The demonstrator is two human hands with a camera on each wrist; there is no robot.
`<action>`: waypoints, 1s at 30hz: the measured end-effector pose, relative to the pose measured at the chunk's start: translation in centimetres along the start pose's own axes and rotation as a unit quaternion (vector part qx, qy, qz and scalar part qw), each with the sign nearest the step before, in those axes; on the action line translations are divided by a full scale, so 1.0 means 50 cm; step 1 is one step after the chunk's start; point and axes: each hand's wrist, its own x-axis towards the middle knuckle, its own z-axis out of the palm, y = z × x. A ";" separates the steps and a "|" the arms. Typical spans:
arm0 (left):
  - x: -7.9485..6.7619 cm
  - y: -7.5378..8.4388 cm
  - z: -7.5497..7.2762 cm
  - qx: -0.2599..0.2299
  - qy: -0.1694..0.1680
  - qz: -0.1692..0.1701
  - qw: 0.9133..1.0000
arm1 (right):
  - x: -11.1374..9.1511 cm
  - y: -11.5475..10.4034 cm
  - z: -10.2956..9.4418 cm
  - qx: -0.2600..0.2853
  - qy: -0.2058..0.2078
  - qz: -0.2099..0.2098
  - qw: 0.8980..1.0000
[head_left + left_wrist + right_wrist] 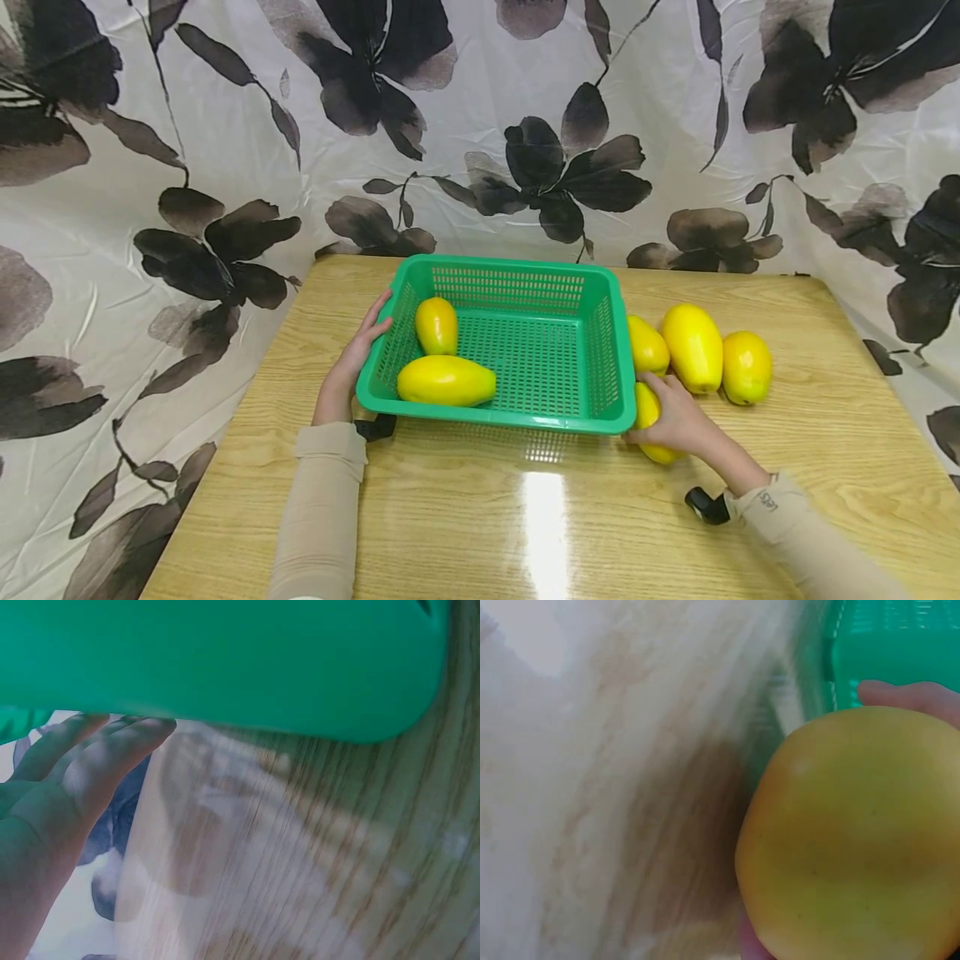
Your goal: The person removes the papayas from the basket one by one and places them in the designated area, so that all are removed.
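A green plastic basket (517, 419) stands on the table with two yellow papayas inside: a smaller upright one (437, 325) and a larger one lying sideways (446, 381). My left hand (347, 367) rests against the basket's left side. In the left wrist view its extended fingers (112, 754) touch the green wall. Just outside the basket's right side, my right hand (675, 419) grips a papaya (660, 454), partly covered by the fingers. The right wrist view shows this papaya (855, 840) filling the space between thumb and fingers.
Right of the basket lie three more papayas: one against the basket wall (647, 345), a long one (692, 346) and a rounder one (747, 367). The wooden table (465, 517) ends at a floral cloth (465, 133) behind and beside it.
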 end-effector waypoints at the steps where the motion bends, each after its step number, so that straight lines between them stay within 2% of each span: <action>1: -0.002 0.004 0.003 -0.004 -0.001 0.000 1.000 | -0.001 0.001 0.002 0.002 -0.002 0.002 1.000; 7: -0.010 0.017 0.012 -0.006 -0.003 -0.003 1.000 | -0.002 0.004 0.013 0.008 0.006 0.001 1.000; 14: 0.007 -0.014 -0.009 0.029 0.001 0.007 1.000 | -0.002 0.004 0.013 0.012 0.013 -0.006 1.000; 23: 0.008 -0.021 -0.011 0.023 0.000 0.009 1.000 | -0.005 0.005 0.011 0.010 0.010 -0.014 1.000; 30: 0.009 -0.021 -0.013 0.036 0.006 0.009 0.999 | -0.010 0.003 -0.010 0.006 0.024 -0.012 1.000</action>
